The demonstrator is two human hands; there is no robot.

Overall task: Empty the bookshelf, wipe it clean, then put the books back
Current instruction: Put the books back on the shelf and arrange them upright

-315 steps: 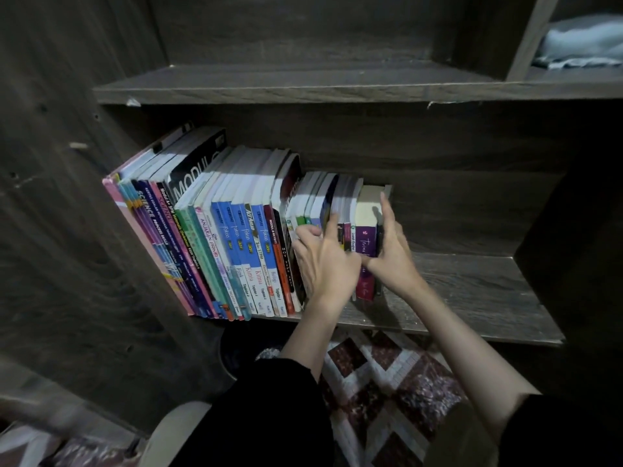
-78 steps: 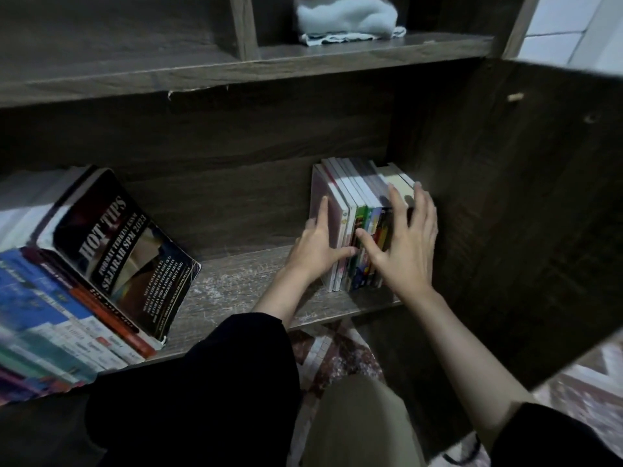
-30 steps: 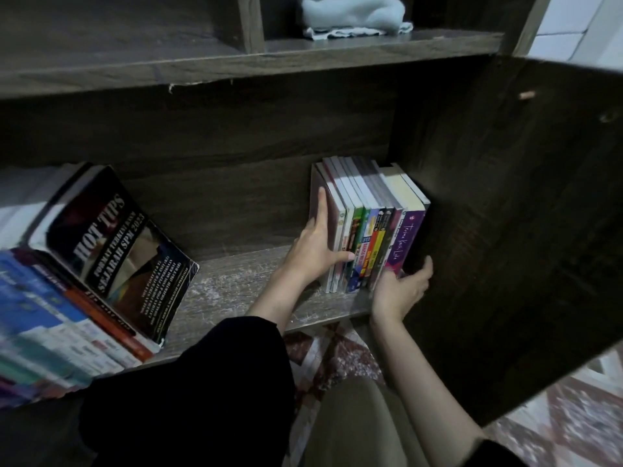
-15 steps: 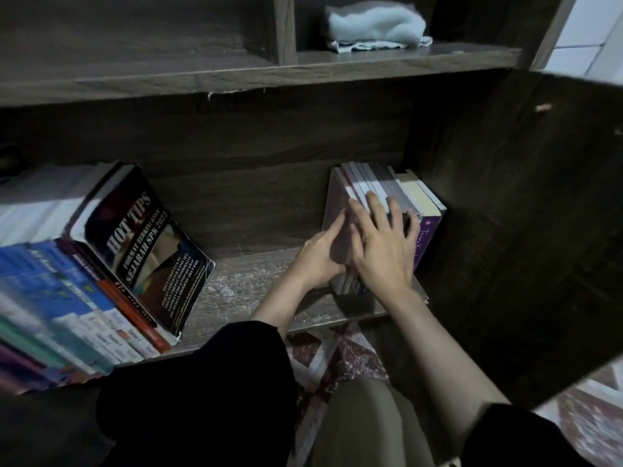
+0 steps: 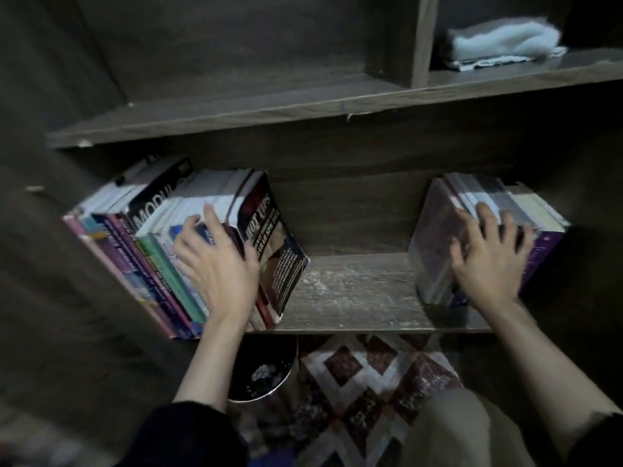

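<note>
On the dark wooden shelf board [image 5: 354, 291] a long row of leaning books [image 5: 148, 261] fills the left end. Its last book is a black "HOT TIPS" book [image 5: 274, 254]. My left hand [image 5: 219, 267] lies spread on the spines of this row, thumb against the black book. A small upright group of books [image 5: 433, 244] stands at the right end against the side wall, with a purple book [image 5: 542, 254] outermost. My right hand [image 5: 488, 261] rests with spread fingers on these spines. A pale blue cloth [image 5: 502, 38] lies folded in the compartment above right.
The bare, scuffed middle of the shelf separates the two book groups. Below the shelf are a black round bin [image 5: 259, 372] and a patterned rug [image 5: 364, 382]. My knee [image 5: 448, 429] is at the bottom right. An upper shelf board [image 5: 236, 116] runs overhead.
My left hand left the right group of books and moved across to the left row. My right hand stayed on the right group. The view swung left, showing both groups.
</note>
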